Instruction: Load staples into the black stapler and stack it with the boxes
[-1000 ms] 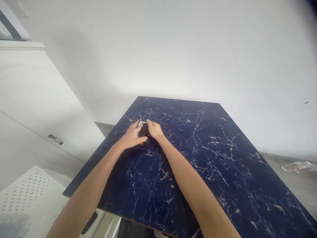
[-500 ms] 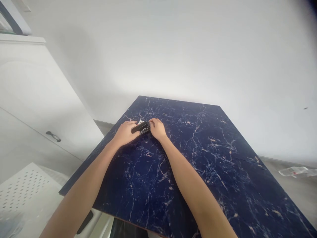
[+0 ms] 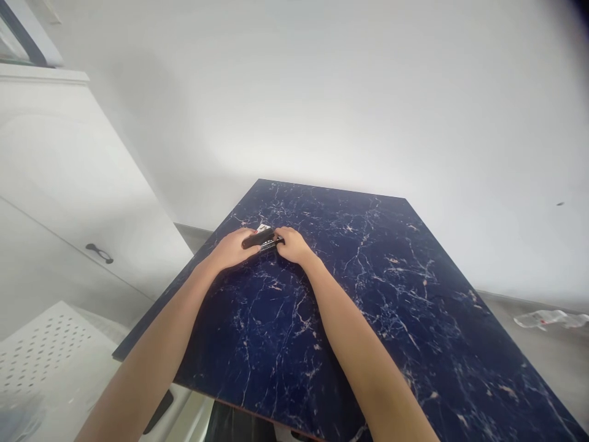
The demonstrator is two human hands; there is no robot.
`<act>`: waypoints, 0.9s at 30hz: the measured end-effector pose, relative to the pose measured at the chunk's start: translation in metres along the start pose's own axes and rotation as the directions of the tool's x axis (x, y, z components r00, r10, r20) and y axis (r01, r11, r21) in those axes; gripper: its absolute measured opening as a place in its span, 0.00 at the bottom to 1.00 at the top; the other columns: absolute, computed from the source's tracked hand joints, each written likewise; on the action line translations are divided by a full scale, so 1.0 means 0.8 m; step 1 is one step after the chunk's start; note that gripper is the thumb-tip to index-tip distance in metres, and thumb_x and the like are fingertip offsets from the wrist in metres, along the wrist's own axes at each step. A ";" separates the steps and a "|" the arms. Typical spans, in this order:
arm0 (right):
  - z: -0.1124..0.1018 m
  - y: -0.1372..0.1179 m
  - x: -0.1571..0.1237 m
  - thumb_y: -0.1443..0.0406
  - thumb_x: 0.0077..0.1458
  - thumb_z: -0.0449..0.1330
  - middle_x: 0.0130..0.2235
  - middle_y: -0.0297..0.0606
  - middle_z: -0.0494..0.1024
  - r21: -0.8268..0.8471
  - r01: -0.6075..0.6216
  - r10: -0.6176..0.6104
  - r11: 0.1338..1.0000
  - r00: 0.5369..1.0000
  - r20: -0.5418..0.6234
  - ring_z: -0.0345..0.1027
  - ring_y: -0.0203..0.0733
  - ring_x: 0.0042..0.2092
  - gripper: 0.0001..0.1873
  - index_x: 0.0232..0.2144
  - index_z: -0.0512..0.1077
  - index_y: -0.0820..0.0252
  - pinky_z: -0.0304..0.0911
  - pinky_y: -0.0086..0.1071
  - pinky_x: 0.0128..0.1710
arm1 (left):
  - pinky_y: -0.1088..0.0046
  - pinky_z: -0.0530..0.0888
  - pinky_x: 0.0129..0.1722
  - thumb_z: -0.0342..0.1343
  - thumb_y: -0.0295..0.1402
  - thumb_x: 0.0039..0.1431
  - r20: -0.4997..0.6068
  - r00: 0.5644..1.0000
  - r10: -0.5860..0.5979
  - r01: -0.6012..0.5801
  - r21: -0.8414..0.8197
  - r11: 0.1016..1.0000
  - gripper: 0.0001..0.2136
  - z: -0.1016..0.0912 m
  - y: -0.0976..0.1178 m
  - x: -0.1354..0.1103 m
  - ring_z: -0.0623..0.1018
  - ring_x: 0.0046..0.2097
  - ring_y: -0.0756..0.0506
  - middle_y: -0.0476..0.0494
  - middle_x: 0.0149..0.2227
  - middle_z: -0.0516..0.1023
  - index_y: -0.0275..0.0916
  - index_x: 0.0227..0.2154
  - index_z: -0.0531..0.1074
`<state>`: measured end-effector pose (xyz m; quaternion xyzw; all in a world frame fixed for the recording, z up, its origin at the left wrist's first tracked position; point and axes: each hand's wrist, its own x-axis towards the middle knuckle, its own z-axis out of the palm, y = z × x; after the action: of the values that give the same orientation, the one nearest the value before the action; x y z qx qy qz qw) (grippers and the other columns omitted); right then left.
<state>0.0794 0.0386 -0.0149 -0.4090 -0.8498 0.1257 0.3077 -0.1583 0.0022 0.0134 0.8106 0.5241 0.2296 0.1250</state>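
Both of my hands meet at the far left part of a dark blue marble-patterned tabletop (image 3: 368, 294). Between them lies a small black object (image 3: 262, 239), a flat dark piece with a lighter label or part at its far end. My left hand (image 3: 230, 250) curls its fingers around the object's left end. From the right, my right hand (image 3: 292, 245) pinches the other end with closed fingers. The object lies roughly crosswise between the two hands, low over or on the tabletop. What it is exactly I cannot make out.
A white cabinet with a dark handle (image 3: 99, 253) stands at the left. Below it is a white perforated surface (image 3: 41, 356). A white wall runs behind the table. A crumpled clear wrapper (image 3: 547, 319) lies on the grey floor at the right.
The black object has turned from pointing away from me to lying crosswise between the hands. Both hands have shifted their hold on it slightly.
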 end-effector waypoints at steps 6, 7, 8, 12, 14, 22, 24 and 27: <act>-0.006 0.006 -0.003 0.71 0.50 0.54 0.36 0.39 0.74 -0.041 -0.055 0.052 0.998 0.997 -0.055 0.64 0.46 0.40 0.08 0.34 0.70 0.57 0.59 0.35 0.42 | 0.59 0.74 0.51 0.59 0.54 0.58 -0.016 1.000 -0.005 0.004 -0.041 0.999 0.24 -0.007 -0.006 0.000 0.79 0.51 0.35 0.41 0.53 0.79 0.45 0.51 0.76; -0.007 0.007 -0.003 0.71 0.51 0.53 0.36 0.38 0.74 -0.042 -0.055 0.052 0.998 0.997 -0.056 0.65 0.46 0.39 0.09 0.34 0.70 0.57 0.59 0.35 0.41 | 0.60 0.74 0.51 0.59 0.54 0.58 -0.025 1.000 -0.010 0.009 -0.036 0.999 0.24 -0.006 -0.008 0.000 0.79 0.51 0.35 0.42 0.53 0.79 0.45 0.51 0.76; -0.008 0.008 -0.003 0.71 0.51 0.53 0.37 0.38 0.74 -0.040 -0.047 0.045 0.998 0.998 -0.050 0.65 0.45 0.39 0.09 0.35 0.70 0.57 0.59 0.34 0.41 | 0.60 0.74 0.50 0.58 0.54 0.59 -0.030 0.999 -0.011 0.010 -0.028 1.000 0.24 -0.006 -0.009 0.000 0.79 0.51 0.35 0.42 0.53 0.79 0.44 0.50 0.76; -0.007 0.007 -0.002 0.73 0.48 0.53 0.36 0.36 0.74 -0.031 0.014 -0.014 0.999 1.000 0.005 0.65 0.44 0.40 0.12 0.34 0.70 0.55 0.60 0.34 0.45 | 0.59 0.74 0.53 0.59 0.53 0.58 -0.015 1.000 0.009 -0.009 -0.007 1.000 0.22 -0.003 -0.009 0.001 0.79 0.51 0.35 0.41 0.53 0.78 0.44 0.48 0.76; -0.006 0.004 -0.003 0.72 0.48 0.54 0.36 0.38 0.74 -0.031 0.025 -0.024 0.999 1.000 0.021 0.64 0.46 0.40 0.11 0.34 0.70 0.56 0.60 0.36 0.47 | 0.58 0.73 0.53 0.58 0.52 0.59 -0.008 1.000 0.013 -0.013 -0.008 1.000 0.21 -0.002 -0.008 0.001 0.79 0.51 0.35 0.41 0.53 0.78 0.44 0.48 0.76; -0.010 0.005 -0.006 0.67 0.50 0.57 0.35 0.37 0.77 0.056 -0.073 0.075 0.996 0.997 -0.029 0.67 0.47 0.39 0.08 0.36 0.68 0.56 0.62 0.37 0.45 | 0.58 0.73 0.52 0.59 0.54 0.58 -0.011 1.000 -0.006 0.006 -0.011 1.000 0.23 -0.004 -0.006 0.001 0.78 0.51 0.35 0.41 0.53 0.78 0.44 0.49 0.76; -0.012 0.010 -0.006 0.68 0.52 0.55 0.35 0.34 0.79 0.116 -0.125 0.133 0.985 0.989 -0.058 0.69 0.44 0.36 0.09 0.37 0.68 0.55 0.63 0.35 0.42 | 0.58 0.73 0.52 0.59 0.54 0.58 -0.007 1.000 0.000 0.000 -0.007 1.000 0.23 -0.004 -0.005 0.000 0.79 0.50 0.35 0.41 0.53 0.78 0.44 0.48 0.76; -0.012 0.017 -0.003 0.70 0.54 0.53 0.37 0.32 0.82 0.211 -0.177 0.198 0.961 0.977 -0.080 0.73 0.39 0.37 0.08 0.37 0.68 0.54 0.65 0.32 0.43 | 0.58 0.73 0.51 0.57 0.54 0.60 0.011 1.000 0.006 -0.006 -0.003 1.000 0.22 -0.004 -0.004 0.001 0.79 0.49 0.36 0.40 0.52 0.77 0.43 0.47 0.76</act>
<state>0.0953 0.0448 -0.0147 -0.4599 -0.7734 0.2195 0.3770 -0.1622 0.0038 0.0147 0.8132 0.5206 0.2263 0.1282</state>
